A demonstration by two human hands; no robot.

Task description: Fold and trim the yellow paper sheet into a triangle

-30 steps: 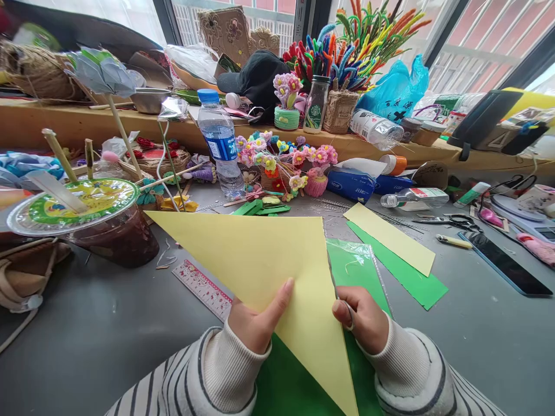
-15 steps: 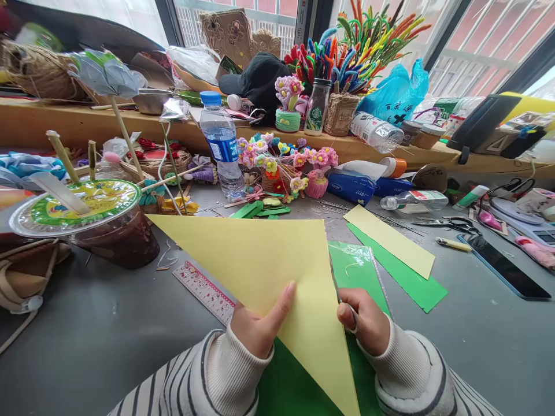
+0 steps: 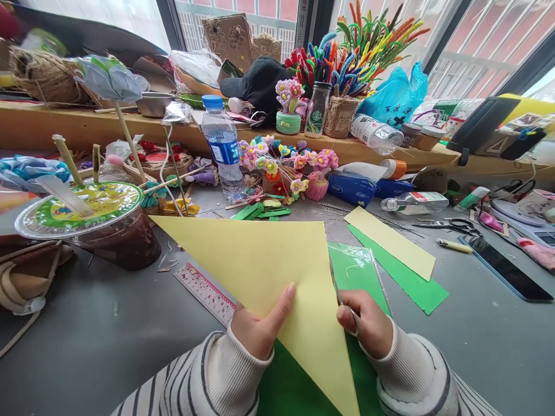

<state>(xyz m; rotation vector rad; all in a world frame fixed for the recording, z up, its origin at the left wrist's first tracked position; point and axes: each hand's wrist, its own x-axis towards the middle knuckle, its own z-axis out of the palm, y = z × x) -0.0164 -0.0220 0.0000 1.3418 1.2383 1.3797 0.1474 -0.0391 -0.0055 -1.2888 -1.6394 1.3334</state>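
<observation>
A sheet of yellow paper (image 3: pixel 277 254), folded to a triangle, is raised over the table. My left hand (image 3: pixel 262 323) grips its lower left edge, thumb flat on top and fingers hidden beneath. At the paper's right edge, my right hand (image 3: pixel 366 320) is closed around a thin grey metal tool (image 3: pixel 356 325). A narrow dark part runs up along that edge; most of the tool is hidden in the fist, so its kind is unclear. Under the paper lie green sheets (image 3: pixel 299 384) and a clear plastic sleeve (image 3: pixel 358 263). A pink patterned ruler (image 3: pixel 206 292) pokes out at the left.
Yellow (image 3: pixel 390 242) and green (image 3: pixel 403 277) strips lie at right, near scissors (image 3: pixel 459 225) and a phone (image 3: pixel 505 268). A lidded drink cup (image 3: pixel 117 237) stands left. Behind are a water bottle (image 3: pixel 223 150), crocheted flowers (image 3: pixel 286 162) and a crowded wooden ledge (image 3: pixel 173 136).
The view has shifted very slightly. Both hands and the folded yellow paper hold nearly the same position.
</observation>
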